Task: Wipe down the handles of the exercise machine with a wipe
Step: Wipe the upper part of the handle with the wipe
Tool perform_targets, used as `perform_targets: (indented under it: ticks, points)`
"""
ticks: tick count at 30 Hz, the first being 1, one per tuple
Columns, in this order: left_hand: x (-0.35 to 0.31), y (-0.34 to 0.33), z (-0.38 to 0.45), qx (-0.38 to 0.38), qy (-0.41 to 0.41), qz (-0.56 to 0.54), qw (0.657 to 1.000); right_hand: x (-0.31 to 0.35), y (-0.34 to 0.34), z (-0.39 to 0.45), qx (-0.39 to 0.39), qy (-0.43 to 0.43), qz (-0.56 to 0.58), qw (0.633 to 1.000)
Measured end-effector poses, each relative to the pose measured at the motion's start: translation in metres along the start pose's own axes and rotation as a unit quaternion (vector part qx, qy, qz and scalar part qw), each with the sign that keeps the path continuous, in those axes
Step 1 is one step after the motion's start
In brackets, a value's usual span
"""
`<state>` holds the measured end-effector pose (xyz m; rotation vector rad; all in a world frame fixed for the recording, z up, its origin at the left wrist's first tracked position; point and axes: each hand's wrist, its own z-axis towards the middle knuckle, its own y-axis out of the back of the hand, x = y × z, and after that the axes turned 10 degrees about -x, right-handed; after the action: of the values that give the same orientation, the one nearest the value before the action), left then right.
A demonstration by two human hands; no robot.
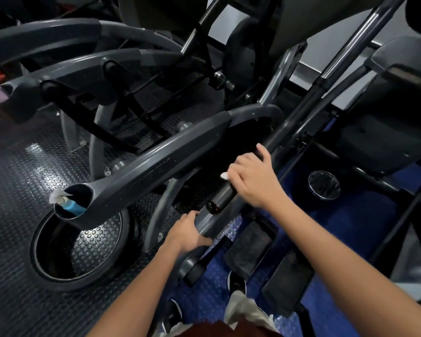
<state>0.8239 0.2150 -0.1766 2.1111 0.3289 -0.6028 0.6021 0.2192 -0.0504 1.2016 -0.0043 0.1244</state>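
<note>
Wiping is under way on the black handle (225, 190), the round bar that runs up and to the right from its capped end near the middle of the view.

Right hand (252, 180): fingers curled over the handle, thumb reaching up the bar. A small white corner of the wipe (224, 176) pokes out on the left side of the hand; the rest of it is hidden under the palm, pressed against the bar. So the hand is wrapped round handle and wipe together.

Left hand (188, 229): lower down, gripping the grey frame bar (210, 221) just below the handle's capped end, apparently steadying the machine.

My reading: mid-stroke on this one handle, task partly done at best. The capped end below the right hand sits bare of the wipe, and the long stretch of bar above is likewise uncovered. Whether either has been cleaned I cannot tell.

Next move likely calls for sliding the wrapped hand along the bar with steady squeeze, twisting to reach the underside, then working the end cap.

Off to the left, a grey arm with a cup holder (83, 205) holds a blue bottle (71, 207) with a white scrap beside it.
</note>
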Motion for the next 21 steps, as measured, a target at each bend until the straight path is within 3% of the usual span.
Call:
perform_targets:
  ticks: [4,9,13,15,18,21]
  points:
    - [0.001,-0.001,0.0,-0.003,-0.002,-0.001,1.0,0.024,0.0,0.003,-0.008,-0.027,-0.027,0.999]
    - [0.0,-0.002,-0.002,-0.009,-0.003,0.004,1.0,0.059,0.002,-0.044,-0.029,0.051,0.064,0.996]
    - [-0.001,-0.001,-0.003,-0.01,0.001,-0.001,1.0,0.033,0.0,-0.053,-0.01,0.156,0.044,0.987]
    - [-0.001,0.0,-0.003,-0.005,0.004,0.003,1.0,0.017,-0.001,-0.044,-0.014,0.117,0.036,0.992]
    - [-0.002,0.001,-0.003,-0.006,0.005,0.003,1.0,0.019,0.002,-0.013,-0.032,-0.026,-0.005,0.999]
    - [-0.003,0.001,-0.004,-0.005,0.007,0.002,1.0,0.046,0.004,0.0,-0.016,-0.029,-0.041,0.999]
